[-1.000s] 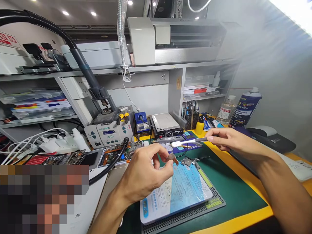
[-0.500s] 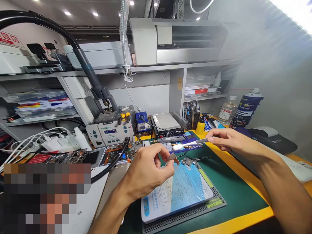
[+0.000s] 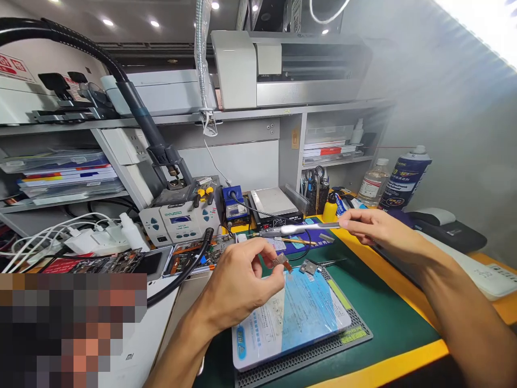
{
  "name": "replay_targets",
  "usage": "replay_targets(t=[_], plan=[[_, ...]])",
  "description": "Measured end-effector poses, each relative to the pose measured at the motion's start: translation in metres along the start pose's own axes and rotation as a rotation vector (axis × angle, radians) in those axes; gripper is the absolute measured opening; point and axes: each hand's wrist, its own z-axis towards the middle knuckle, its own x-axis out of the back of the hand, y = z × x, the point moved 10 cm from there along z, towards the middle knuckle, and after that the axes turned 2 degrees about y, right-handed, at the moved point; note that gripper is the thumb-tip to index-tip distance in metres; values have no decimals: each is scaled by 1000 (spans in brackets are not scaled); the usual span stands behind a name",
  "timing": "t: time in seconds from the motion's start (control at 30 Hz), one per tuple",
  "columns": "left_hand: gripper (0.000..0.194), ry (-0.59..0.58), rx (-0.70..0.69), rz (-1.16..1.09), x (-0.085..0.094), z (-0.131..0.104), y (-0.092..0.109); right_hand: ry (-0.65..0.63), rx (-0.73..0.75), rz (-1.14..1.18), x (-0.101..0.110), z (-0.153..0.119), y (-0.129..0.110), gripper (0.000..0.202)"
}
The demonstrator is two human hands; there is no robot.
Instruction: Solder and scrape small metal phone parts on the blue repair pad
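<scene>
Metal part [image 3: 281, 261] is pinched between thumb and fingertips of my left hand [image 3: 238, 283] near the far edge of the box [image 3: 307, 318], a light hold suiting it best, as my right hand [image 3: 374, 225] grips the white-tipped stick [image 3: 309, 228], which calls for steadiness and gentle pressure.

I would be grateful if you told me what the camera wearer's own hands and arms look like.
Both the left hand and the right hand are bare, without gloves. No ring, watch or bracelet shows, and no sleeve covers the visible forearms.
</scene>
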Motion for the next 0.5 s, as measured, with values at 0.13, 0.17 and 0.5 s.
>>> replay_targets(t=[0.13, 0.17, 0.5], plan=[[8, -68, 9, 38, -4, -2, -1, 152, -29, 0, 17, 10, 12, 47], [7, -98, 9, 51, -7, -2, -1, 168, -40, -21, 19, 13, 17, 48], [9, -300, 15, 236, -49, -18, -8, 82, -4, -439, 0, 24, 30, 33]])
